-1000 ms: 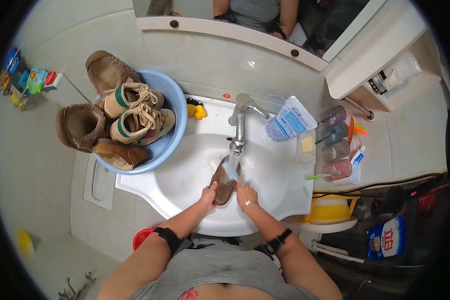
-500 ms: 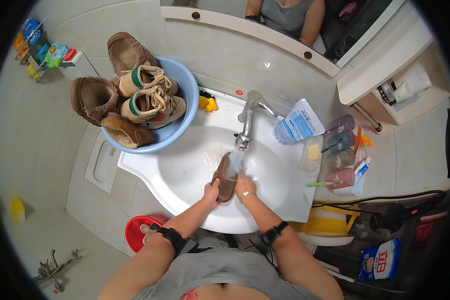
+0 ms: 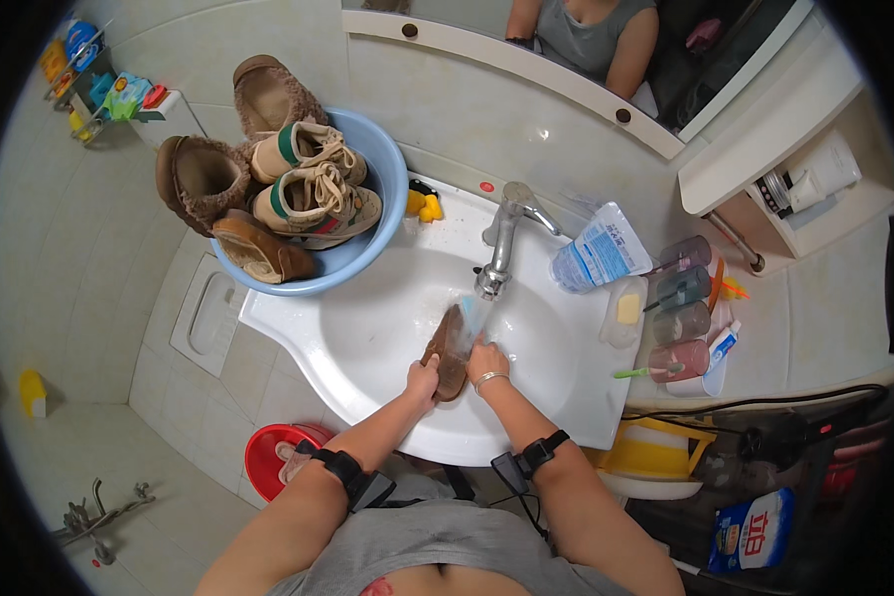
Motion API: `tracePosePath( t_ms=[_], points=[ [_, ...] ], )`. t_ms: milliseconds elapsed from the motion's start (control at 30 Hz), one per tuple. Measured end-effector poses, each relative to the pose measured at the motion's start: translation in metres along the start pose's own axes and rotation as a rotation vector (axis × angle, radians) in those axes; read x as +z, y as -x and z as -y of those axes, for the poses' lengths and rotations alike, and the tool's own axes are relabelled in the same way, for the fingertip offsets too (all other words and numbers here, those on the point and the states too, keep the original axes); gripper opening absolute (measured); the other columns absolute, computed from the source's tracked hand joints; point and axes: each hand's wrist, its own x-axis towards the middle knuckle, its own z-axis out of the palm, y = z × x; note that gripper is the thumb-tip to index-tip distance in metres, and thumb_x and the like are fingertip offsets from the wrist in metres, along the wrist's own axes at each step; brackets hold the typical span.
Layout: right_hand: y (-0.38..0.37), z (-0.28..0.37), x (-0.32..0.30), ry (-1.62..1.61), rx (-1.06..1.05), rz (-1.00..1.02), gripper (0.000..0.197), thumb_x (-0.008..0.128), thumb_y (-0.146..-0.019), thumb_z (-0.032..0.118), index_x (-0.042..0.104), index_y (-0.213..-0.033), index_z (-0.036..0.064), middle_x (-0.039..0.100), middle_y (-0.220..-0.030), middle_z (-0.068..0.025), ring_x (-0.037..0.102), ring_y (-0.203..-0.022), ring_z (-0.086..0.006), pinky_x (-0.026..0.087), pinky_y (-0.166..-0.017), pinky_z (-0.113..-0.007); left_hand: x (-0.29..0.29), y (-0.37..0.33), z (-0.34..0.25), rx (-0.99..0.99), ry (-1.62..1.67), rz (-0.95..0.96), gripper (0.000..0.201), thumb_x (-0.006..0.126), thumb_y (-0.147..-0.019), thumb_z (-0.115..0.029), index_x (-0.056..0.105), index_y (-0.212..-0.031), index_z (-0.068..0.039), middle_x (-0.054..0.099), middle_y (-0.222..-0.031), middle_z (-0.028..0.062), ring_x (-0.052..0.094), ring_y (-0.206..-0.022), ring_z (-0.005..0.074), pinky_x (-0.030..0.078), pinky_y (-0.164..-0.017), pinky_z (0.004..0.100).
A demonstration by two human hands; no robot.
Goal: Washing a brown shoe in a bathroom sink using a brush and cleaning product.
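One blue basin (image 3: 387,179) held what looked like five shoes: two pale sneakers (image 3: 308,189) and three brown suede shoes (image 3: 201,179), though more could have lain hidden beneath. One brown insole (image 3: 447,348) was under the one tap (image 3: 501,248), between two hands (image 3: 486,360). Beside the one white sink (image 3: 367,338) stood four tinted cups (image 3: 680,323), one soap dish (image 3: 625,310) and one lying bottle (image 3: 596,253).

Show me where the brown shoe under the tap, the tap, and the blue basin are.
brown shoe (image 3: 447,348), head view, middle of its sole
tap (image 3: 499,248), head view, on its upright metal body
blue basin (image 3: 387,189), head view, on its right rim
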Motion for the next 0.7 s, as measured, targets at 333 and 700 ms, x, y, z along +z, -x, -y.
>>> tracePosePath(
  t_ms=[333, 700],
  points=[
    [0.079, 0.018, -0.034, 0.037, -0.15, 0.212, 0.053, 0.043, -0.083, 0.011, 0.033, -0.134, 0.0027, 0.059, -0.093, -0.0249, 0.062, -0.082, -0.0381, 0.05, -0.072, -0.046, -0.02, -0.007, 0.009, -0.007, -0.023, -0.043, 0.035, 0.048, -0.092, -0.022, 0.044, -0.111, 0.007, 0.056, -0.1, 0.0174, 0.059, -0.089, 0.0264, 0.052, -0.073, 0.0399],
    [0.111, 0.028, -0.043, 0.088, -0.225, 0.223, 0.044, 0.043, -0.084, 0.012, 0.042, -0.127, 0.0031, 0.058, -0.093, -0.0243, 0.062, -0.077, -0.0381, 0.051, -0.069, -0.045, -0.014, -0.003, 0.011, 0.367, -0.709, -0.299, 0.036, 0.054, -0.087, -0.028, 0.049, -0.096, 0.006, 0.059, -0.094, 0.03, 0.057, -0.092, 0.0442, 0.046, -0.079, 0.0456]
  ],
)
